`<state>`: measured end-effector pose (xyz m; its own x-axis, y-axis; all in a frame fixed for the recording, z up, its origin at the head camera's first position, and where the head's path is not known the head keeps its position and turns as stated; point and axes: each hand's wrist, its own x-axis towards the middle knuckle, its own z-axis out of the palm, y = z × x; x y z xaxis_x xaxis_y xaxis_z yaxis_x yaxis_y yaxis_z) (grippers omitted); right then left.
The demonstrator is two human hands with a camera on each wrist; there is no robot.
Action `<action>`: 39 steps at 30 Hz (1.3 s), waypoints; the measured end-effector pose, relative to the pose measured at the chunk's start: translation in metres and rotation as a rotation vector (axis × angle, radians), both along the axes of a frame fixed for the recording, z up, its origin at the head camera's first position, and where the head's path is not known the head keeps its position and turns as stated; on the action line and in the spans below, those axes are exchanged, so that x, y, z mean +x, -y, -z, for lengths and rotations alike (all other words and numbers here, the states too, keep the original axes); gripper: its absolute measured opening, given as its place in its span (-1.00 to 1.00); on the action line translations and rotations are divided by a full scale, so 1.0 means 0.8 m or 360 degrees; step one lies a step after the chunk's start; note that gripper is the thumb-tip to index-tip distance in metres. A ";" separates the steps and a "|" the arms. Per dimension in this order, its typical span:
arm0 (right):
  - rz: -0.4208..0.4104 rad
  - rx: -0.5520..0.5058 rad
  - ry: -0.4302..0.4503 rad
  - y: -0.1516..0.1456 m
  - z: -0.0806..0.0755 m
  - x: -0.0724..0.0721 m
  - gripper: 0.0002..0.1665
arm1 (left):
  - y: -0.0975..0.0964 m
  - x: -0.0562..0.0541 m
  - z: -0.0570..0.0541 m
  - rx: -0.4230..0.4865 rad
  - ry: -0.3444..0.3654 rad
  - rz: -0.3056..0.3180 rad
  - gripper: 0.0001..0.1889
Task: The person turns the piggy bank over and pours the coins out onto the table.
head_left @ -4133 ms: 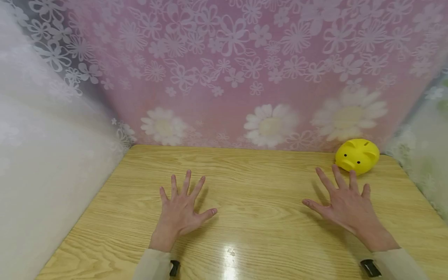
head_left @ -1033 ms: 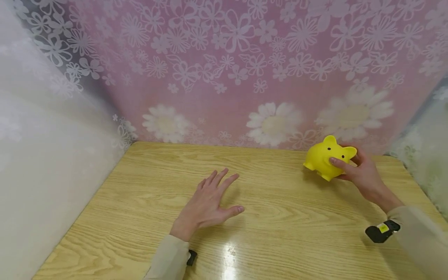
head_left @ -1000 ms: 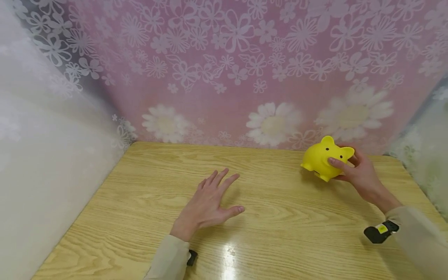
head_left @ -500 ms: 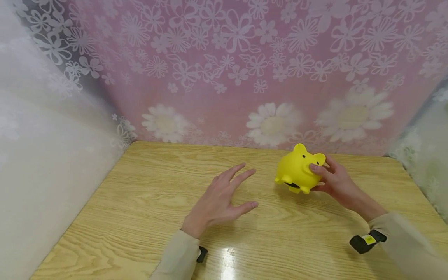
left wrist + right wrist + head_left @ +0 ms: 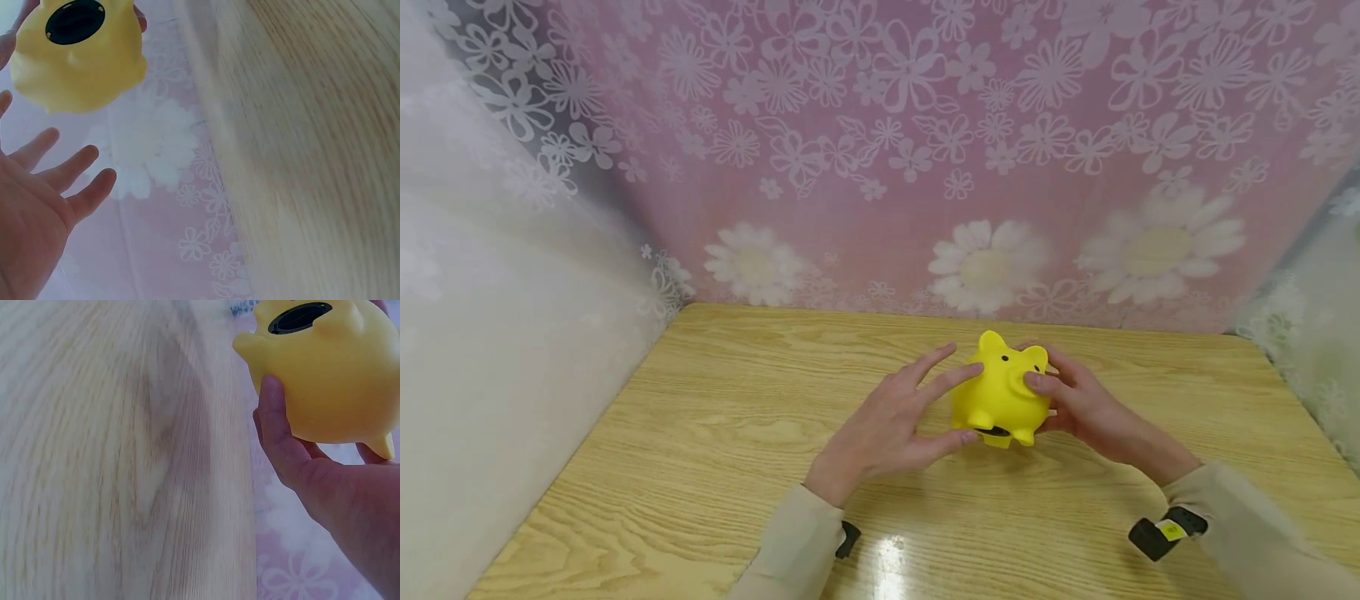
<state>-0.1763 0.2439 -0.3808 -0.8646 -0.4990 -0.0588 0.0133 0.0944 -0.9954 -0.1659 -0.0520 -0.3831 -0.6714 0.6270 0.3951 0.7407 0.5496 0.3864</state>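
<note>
At the far left a pale cloth (image 5: 512,375) flanks the wood-grain surface (image 5: 700,433), and a pink cloth (image 5: 850,208) printed with white flowers stands behind it. Next come the left sleeve (image 5: 793,542) and a black band (image 5: 847,540) at the wrist. The left hand (image 5: 887,429) reaches in from here, its fingers spread and holding nothing; the tips of a finger and the thumb overlap the near side of the yellow piggy bank (image 5: 1000,396), but whether they touch it I cannot tell.

The piggy bank is between the 2 hands, over the middle-right of the surface, tilted back so that its snout and underside show. It appears to be held off the wood. A black disc (image 5: 75,22) sits in its underside.

On its other side the right hand (image 5: 1093,408) grips it, thumb by the snout, other fingers behind. Further right are a black wrist device (image 5: 1167,533) with a yellow label, the right sleeve (image 5: 1240,517) and another pale cloth (image 5: 1315,333).

As far as can be judged, picking up is done, with 1 hand bearing the piggy bank; a grip by the left hand is not yet made, the disc is in place, and the piggy bank is not set down.
</note>
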 end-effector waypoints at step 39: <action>-0.0163 0.0103 -0.0370 0.052 -0.006 0.028 -0.18 | 0.007 -0.014 0.009 0.0386 0.0477 0.0103 -0.30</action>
<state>-0.1537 0.2024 -0.3759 -0.8036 -0.5866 0.1007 -0.2280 0.1471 -0.9625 -0.1772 -0.0574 -0.3900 -0.7416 0.5843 0.3295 0.6054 0.3714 0.7040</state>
